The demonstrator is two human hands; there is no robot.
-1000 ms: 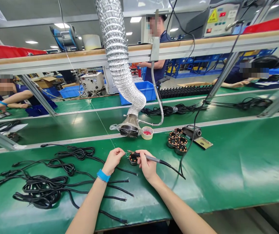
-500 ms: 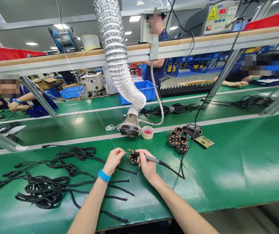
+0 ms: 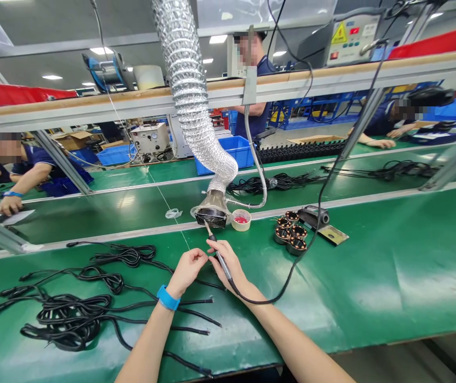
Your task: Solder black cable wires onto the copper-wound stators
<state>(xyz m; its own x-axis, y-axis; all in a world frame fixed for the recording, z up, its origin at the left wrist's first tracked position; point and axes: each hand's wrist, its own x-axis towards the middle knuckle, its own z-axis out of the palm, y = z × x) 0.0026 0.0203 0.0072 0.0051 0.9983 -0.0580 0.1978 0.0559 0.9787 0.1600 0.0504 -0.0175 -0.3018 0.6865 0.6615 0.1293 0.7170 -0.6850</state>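
My left hand (image 3: 188, 267), with a blue band at the wrist, pinches a thin solder wire (image 3: 183, 237) that runs down from above. Close beside it, my right hand (image 3: 228, 264) is closed around a soldering iron (image 3: 222, 264). The iron's tip points up and away, just in front of the black grille of the fume hood (image 3: 212, 201). The fingertips of both hands nearly meet; what lies between them is too small to tell. No stator shows by the hands; my right hand covers that spot. Black power cords (image 3: 72, 319) lie left of and beneath my left hand.
Several stators with copper windings (image 3: 296, 245) stand right of my hands, by a soldering iron stand (image 3: 313, 216). A tape roll (image 3: 241, 221) sits beside the hood. The iron's cable loops over the right forearm. Co-workers sit or stand beyond the frame posts.
The soldering iron has swung from pointing left over a stator to pointing up at the hood. My right hand has moved left, nearer my left hand, and the stator is now hidden.
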